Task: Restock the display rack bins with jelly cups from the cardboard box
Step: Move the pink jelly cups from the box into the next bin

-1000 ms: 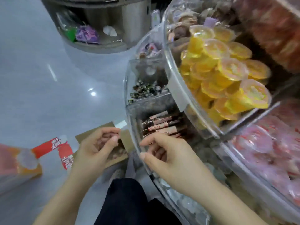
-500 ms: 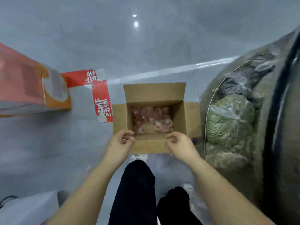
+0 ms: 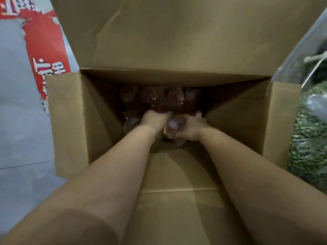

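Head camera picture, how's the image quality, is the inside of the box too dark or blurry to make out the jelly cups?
Head view: the cardboard box bottom is in deep shadow, so the red jelly cups look dim and soft; left hand and right hand are slightly blurred; wide-angle stretch enlarges the forearms; the flaps are evenly lit, without glare.

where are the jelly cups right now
In the head view the red jelly cups lie at the bottom of the open cardboard box, centre frame, just beyond the left hand and right hand.

Jelly cups (image 3: 159, 99) in cardboard box (image 3: 177, 41), hands among them, rack bin (image 3: 311, 131) right of box
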`<state>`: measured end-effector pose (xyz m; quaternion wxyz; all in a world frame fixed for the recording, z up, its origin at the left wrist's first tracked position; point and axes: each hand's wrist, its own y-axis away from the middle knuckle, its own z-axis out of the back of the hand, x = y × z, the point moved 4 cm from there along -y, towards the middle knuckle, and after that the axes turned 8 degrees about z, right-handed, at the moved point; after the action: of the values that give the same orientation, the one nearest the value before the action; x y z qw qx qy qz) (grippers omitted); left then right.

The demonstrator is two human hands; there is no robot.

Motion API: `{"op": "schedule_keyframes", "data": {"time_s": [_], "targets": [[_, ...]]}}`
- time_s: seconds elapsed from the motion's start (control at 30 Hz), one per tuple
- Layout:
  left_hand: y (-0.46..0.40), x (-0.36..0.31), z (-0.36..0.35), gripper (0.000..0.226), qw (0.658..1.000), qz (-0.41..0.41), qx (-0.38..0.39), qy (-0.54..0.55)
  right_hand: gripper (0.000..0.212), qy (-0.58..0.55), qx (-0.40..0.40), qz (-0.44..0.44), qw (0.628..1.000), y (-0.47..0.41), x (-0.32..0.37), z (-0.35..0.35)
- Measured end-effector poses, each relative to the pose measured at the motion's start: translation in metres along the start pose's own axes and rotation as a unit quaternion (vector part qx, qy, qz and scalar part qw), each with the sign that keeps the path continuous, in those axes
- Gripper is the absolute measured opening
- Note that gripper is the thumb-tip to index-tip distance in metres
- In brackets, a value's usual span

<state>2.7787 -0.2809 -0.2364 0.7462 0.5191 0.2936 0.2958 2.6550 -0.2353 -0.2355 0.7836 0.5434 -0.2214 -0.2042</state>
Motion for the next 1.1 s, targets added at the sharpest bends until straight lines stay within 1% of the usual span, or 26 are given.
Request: {"op": "schedule_keyframes", "data": {"time_s": [0.03,0.1,0.17,0.2,0.27,0.33,0.4,0.47,0.5,0.57,0.6,0.63,0.67,0.7,0.73,0.77,0.8,0.87,0.93,1.03,1.1], "targets": [[-0.006,-0.005,-0.004,0.040,1.000,-0.006,0.007,0.025,0.089,-0.011,0.002,-0.005,1.000,-0.004,0.002,-0.003],[-0.015,-0.016,-0.014,0.041,0.998,-0.003,0.032,0.047,0.082,0.004,-0.036,-0.015,0.999,-0.008,0.005,-0.006],[-0.020,-0.023,-0.021,0.045,0.999,0.010,0.041,-0.014,0.069,0.032,-0.073,-0.010,0.997,-0.008,0.006,-0.008],[-0.022,-0.023,-0.022,0.049,0.999,0.019,0.017,-0.034,0.064,0.034,-0.083,-0.001,0.996,-0.008,0.006,-0.009],[-0.025,-0.021,-0.022,0.053,0.995,-0.005,-0.034,-0.089,0.053,0.023,-0.087,0.017,0.996,-0.009,0.003,-0.005],[-0.028,-0.012,-0.018,0.057,0.992,-0.001,-0.057,-0.115,0.041,0.015,-0.078,0.041,0.996,-0.011,-0.002,0.002],[-0.025,-0.003,-0.008,0.058,0.995,0.001,-0.071,-0.076,0.036,0.017,-0.078,0.069,0.994,-0.011,-0.005,0.007],[-0.018,0.000,0.005,0.052,0.998,-0.023,-0.063,-0.018,0.037,0.022,-0.088,0.082,0.993,-0.004,-0.006,0.008],[-0.009,0.000,0.013,0.048,0.998,-0.043,-0.054,0.016,0.036,0.006,-0.102,0.077,0.992,0.003,-0.007,0.008],[0.020,-0.001,0.029,0.045,0.994,-0.089,-0.023,0.061,0.030,-0.061,-0.145,0.065,0.985,0.028,-0.004,0.010],[0.039,-0.001,0.037,0.043,0.991,-0.111,-0.008,0.078,0.025,-0.118,-0.174,0.065,0.976,0.046,-0.002,0.013],[0.063,-0.001,0.045,0.039,0.986,-0.132,0.007,0.101,0.022,-0.201,-0.201,0.071,0.956,0.069,0.003,0.017],[0.092,-0.002,0.055,0.035,0.980,-0.153,0.022,0.122,0.022,-0.301,-0.216,0.076,0.926,0.097,0.008,0.021],[0.125,-0.003,0.065,0.032,0.974,-0.175,0.032,0.139,0.024,-0.401,-0.221,0.081,0.885,0.130,0.016,0.027],[0.161,-0.004,0.077,0.031,0.968,-0.195,0.036,0.151,0.027,-0.474,-0.228,0.091,0.846,0.167,0.024,0.034],[0.199,-0.005,0.090,0.032,0.963,-0.214,0.035,0.158,0.030,-0.506,-0.238,0.102,0.823,0.207,0.032,0.043],[0.239,-0.007,0.103,0.034,0.958,-0.233,0.034,0.164,0.035,-0.510,-0.248,0.114,0.816,0.249,0.039,0.052],[0.320,-0.012,0.130,0.038,0.946,-0.269,0.035,0.179,0.041,-0.480,-0.273,0.133,0.823,0.336,0.051,0.074],[0.403,-0.023,0.153,0.036,0.932,-0.310,0.052,0.182,0.047,-0.449,-0.309,0.154,0.824,0.426,0.057,0.100],[0.523,-0.047,0.171,0.036,0.906,-0.390,0.101,0.132,0.053,-0.426,-0.375,0.194,0.801,0.554,0.059,0.140],[0.595,-0.066,0.170,0.035,0.883,-0.440,0.138,0.088,0.049,-0.425,-0.423,0.211,0.772,0.633,0.049,0.161]]}}
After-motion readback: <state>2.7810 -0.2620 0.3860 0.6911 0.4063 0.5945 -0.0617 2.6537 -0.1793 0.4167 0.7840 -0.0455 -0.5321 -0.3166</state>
